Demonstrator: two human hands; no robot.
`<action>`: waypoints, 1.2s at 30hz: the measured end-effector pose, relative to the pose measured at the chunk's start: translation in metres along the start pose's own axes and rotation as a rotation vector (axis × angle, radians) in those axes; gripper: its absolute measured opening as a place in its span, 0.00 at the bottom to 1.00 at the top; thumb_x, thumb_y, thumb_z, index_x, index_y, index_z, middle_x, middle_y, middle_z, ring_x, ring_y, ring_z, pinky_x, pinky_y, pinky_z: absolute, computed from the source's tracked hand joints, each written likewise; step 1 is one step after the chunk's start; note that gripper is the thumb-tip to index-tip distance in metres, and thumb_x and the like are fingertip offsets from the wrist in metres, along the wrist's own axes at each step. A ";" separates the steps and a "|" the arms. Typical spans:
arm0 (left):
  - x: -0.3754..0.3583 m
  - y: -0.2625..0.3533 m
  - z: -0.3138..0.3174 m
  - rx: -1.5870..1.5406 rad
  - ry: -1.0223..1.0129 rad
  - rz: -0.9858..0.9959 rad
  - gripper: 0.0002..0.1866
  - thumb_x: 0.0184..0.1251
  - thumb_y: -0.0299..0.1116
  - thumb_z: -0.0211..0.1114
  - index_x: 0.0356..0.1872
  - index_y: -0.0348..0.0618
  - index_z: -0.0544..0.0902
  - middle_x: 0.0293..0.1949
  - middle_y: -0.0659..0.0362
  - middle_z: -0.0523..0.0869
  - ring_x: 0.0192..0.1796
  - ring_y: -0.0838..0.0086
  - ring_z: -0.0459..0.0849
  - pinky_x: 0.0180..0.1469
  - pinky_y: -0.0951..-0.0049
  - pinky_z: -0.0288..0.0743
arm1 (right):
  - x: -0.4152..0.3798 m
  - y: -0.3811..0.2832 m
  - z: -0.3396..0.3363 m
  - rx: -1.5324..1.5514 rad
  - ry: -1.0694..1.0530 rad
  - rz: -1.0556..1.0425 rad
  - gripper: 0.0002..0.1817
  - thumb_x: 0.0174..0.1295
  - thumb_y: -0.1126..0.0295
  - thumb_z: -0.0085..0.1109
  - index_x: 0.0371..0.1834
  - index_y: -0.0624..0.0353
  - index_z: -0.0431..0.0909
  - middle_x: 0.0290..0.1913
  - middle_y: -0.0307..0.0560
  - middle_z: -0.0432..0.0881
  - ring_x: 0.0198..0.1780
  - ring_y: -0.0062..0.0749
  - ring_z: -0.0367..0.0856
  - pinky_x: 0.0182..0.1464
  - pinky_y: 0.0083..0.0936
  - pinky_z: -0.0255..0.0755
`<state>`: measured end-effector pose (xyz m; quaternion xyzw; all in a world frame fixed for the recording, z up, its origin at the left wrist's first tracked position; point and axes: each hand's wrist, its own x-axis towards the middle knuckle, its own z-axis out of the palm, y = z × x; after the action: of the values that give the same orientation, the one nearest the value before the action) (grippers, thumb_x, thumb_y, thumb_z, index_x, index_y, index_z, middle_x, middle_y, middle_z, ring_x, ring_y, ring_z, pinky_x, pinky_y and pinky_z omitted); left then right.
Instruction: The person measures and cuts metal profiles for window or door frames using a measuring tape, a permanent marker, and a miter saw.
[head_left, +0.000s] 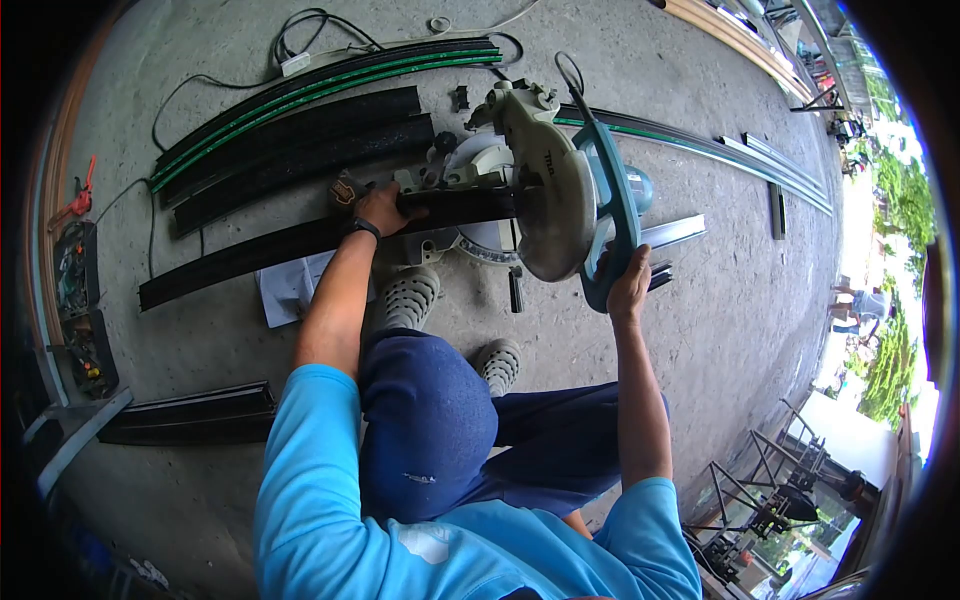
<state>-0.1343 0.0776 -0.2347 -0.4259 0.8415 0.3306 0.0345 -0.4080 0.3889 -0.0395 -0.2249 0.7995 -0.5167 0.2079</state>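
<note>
A teal and grey miter saw (556, 195) stands on the concrete floor in front of me, its round blade guard over a long black profile (250, 248). The profile runs from the far left across the saw's base. My left hand (380, 211), with a dark band at the wrist, holds the profile down just left of the blade guard. Around the teal saw handle (622, 215), my right hand (629, 288) is closed at the near end. The guard hides the blade and the profile's end beneath it.
Several black and green-edged profiles (320, 85) lie behind the saw, with a power cord (190, 85) around them. More strips (740, 165) lie at right. White paper (290, 290) is under the profile. Toolboxes (80, 270) stand at left. My shoes (412, 297) are close to the saw.
</note>
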 end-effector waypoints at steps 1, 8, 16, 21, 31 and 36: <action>0.000 0.001 -0.001 0.005 -0.004 -0.005 0.45 0.53 0.73 0.74 0.60 0.45 0.82 0.54 0.37 0.87 0.59 0.43 0.86 0.62 0.48 0.80 | 0.000 0.001 0.000 0.001 -0.004 -0.003 0.46 0.79 0.29 0.31 0.44 0.66 0.81 0.27 0.43 0.82 0.25 0.26 0.79 0.32 0.26 0.72; -0.001 0.000 0.002 0.024 0.013 -0.012 0.46 0.53 0.74 0.73 0.61 0.45 0.82 0.55 0.38 0.87 0.60 0.43 0.86 0.63 0.48 0.80 | 0.000 0.004 0.000 -0.011 0.003 -0.012 0.46 0.78 0.28 0.31 0.43 0.66 0.81 0.27 0.43 0.81 0.25 0.26 0.79 0.31 0.26 0.73; 0.006 -0.008 0.009 -0.014 -0.011 0.028 0.45 0.54 0.74 0.73 0.59 0.44 0.83 0.54 0.40 0.89 0.59 0.45 0.87 0.62 0.49 0.81 | -0.001 0.008 -0.001 0.004 0.002 -0.011 0.44 0.80 0.32 0.32 0.44 0.66 0.83 0.28 0.44 0.83 0.26 0.27 0.80 0.32 0.27 0.75; 0.009 -0.013 0.014 0.061 -0.004 0.044 0.47 0.55 0.76 0.71 0.61 0.43 0.83 0.53 0.40 0.90 0.58 0.45 0.88 0.60 0.49 0.82 | 0.003 0.032 -0.002 -0.025 0.071 -0.038 0.35 0.85 0.46 0.32 0.42 0.64 0.83 0.24 0.46 0.82 0.26 0.32 0.81 0.31 0.34 0.74; 0.022 -0.036 0.034 0.088 0.107 0.169 0.43 0.59 0.70 0.73 0.60 0.41 0.81 0.50 0.34 0.88 0.55 0.35 0.85 0.54 0.42 0.80 | -0.001 0.006 -0.004 -0.174 0.049 -0.138 0.32 0.84 0.45 0.36 0.38 0.65 0.76 0.29 0.63 0.81 0.34 0.60 0.84 0.40 0.46 0.75; 0.020 -0.029 0.025 0.125 0.072 0.135 0.42 0.60 0.69 0.72 0.61 0.41 0.81 0.52 0.34 0.87 0.57 0.35 0.85 0.56 0.41 0.79 | -0.003 0.003 -0.005 -0.207 0.069 -0.179 0.30 0.84 0.47 0.36 0.35 0.64 0.74 0.32 0.70 0.77 0.40 0.73 0.78 0.41 0.52 0.71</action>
<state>-0.1309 0.0656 -0.2763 -0.3767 0.8880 0.2637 0.0084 -0.4084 0.3951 -0.0402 -0.2976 0.8320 -0.4552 0.1092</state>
